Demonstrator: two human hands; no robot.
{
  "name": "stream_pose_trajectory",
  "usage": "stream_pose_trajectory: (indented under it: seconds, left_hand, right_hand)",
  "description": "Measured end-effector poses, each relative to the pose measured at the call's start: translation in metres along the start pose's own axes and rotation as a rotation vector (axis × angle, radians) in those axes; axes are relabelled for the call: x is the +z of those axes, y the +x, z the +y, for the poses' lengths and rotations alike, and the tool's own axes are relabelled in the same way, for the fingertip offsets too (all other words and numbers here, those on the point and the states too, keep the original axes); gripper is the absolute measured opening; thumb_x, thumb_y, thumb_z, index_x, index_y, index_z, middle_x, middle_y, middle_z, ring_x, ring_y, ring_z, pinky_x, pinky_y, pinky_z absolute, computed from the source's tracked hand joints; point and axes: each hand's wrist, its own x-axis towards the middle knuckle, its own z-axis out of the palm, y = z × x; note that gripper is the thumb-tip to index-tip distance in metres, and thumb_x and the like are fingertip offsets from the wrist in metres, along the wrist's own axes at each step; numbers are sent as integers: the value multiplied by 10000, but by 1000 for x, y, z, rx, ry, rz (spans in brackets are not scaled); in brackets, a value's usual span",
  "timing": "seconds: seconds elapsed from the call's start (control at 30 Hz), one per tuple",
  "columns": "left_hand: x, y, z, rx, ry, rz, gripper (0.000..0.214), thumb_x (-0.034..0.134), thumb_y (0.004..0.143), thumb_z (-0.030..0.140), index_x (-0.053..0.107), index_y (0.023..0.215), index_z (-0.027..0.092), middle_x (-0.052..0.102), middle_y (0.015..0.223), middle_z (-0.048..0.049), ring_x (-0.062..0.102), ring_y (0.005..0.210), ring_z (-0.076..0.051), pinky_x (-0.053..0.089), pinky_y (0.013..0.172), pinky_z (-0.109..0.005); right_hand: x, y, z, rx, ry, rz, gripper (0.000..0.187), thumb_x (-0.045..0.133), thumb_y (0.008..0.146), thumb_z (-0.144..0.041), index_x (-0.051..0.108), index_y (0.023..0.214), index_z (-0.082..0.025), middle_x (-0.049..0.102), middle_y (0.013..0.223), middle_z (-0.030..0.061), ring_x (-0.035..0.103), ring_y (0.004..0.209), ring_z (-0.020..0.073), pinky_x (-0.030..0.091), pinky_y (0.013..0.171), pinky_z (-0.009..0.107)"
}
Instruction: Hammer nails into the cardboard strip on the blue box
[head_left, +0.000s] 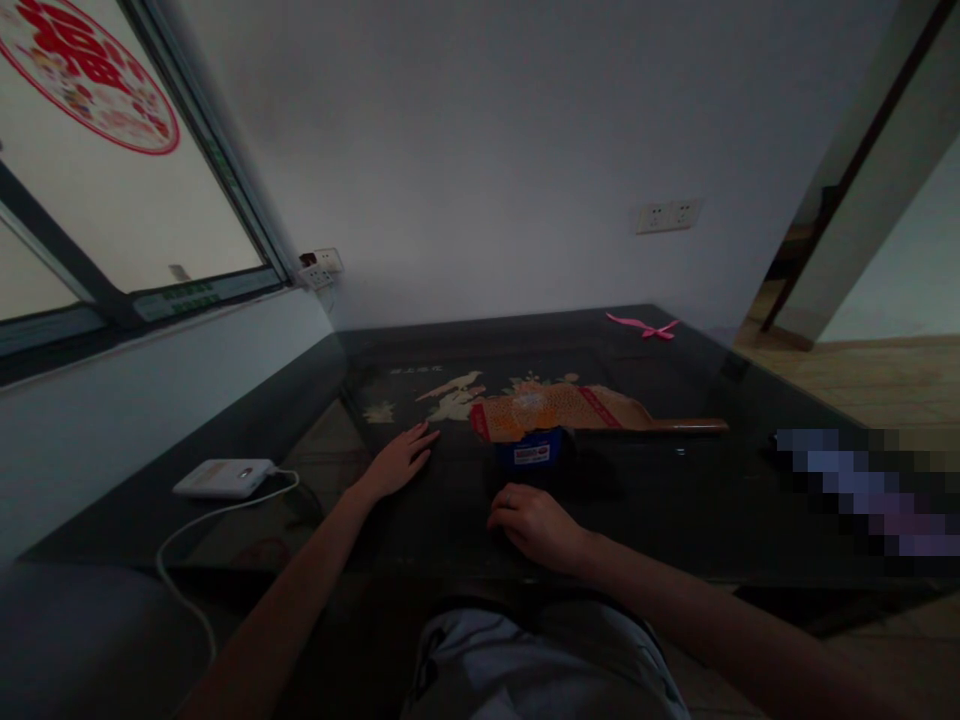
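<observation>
My left hand (396, 462) lies on the dark tabletop with its fingers stretched out and a little apart, and nothing is in it. Beyond its fingertips is a pale bird-and-flower picture (457, 396) on the table surface. My right hand (536, 522) rests closer to the front edge, fingers curled in, a ring on one finger; no held thing shows. Just beyond that hand stands a small dark blue box (532, 452) with a white and red label, apart from it. Behind the box lies a long, flat, orange-patterned item (555, 408) with red bands and a brown handle pointing right.
A white power bank (225, 478) with a white cable (199, 522) hanging off the front edge lies at the left. A pink ribbon (651, 328) lies at the far right of the table (697, 500). A pixelated patch hides something at the right edge. Wall and window border the table.
</observation>
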Motion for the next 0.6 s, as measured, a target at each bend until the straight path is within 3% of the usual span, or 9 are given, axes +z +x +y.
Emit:
stream_pose_trajectory:
  seconds: [0.1, 0.27, 0.37, 0.47, 0.6]
  left_hand:
    - [-2, 0, 2, 3, -27, 30, 465, 310, 925, 415, 444, 1337, 247, 385, 1432, -63, 342, 1323, -207, 284, 1089, -414]
    - [-6, 0, 9, -54, -43, 25, 413, 335, 919, 429, 477, 1284, 301, 450, 1390, -39, 377, 1302, -202, 161, 1101, -526]
    - [-8, 2, 8, -72, -136, 51, 386, 328, 924, 396, 498, 1256, 295, 512, 1336, -25, 414, 1276, -198, 144, 1105, -529]
    - [-9, 5, -2, -168, -245, 213, 369, 325, 918, 352, 562, 1183, 251, 602, 1228, -31, 512, 1181, -196, 290, 1073, -448]
    - [-7, 5, -26, -400, -275, 419, 309, 375, 865, 276, 644, 996, 197, 676, 1035, -57, 616, 979, -207, 475, 886, -359]
  right_hand:
    - [1, 0, 0, -3, -7, -7, 239, 508, 790, -48, 673, 902, -179, 652, 935, 57, 564, 872, 161, 442, 781, 264]
    - [1, 0, -1, -9, -20, -8, 229, 506, 796, -48, 673, 894, -171, 656, 925, 60, 566, 867, 165, 443, 777, 268]
    - [1, 0, -1, -6, -21, -4, 226, 508, 797, -58, 677, 892, -172, 657, 921, 57, 569, 863, 167, 444, 775, 267]
    - [2, 0, 0, -13, -21, 3, 231, 509, 793, -61, 678, 904, -174, 656, 930, 58, 570, 863, 167, 445, 775, 265]
    - [2, 0, 1, -25, -9, 12, 229, 502, 805, -65, 673, 914, -172, 651, 941, 62, 571, 869, 165, 448, 772, 262]
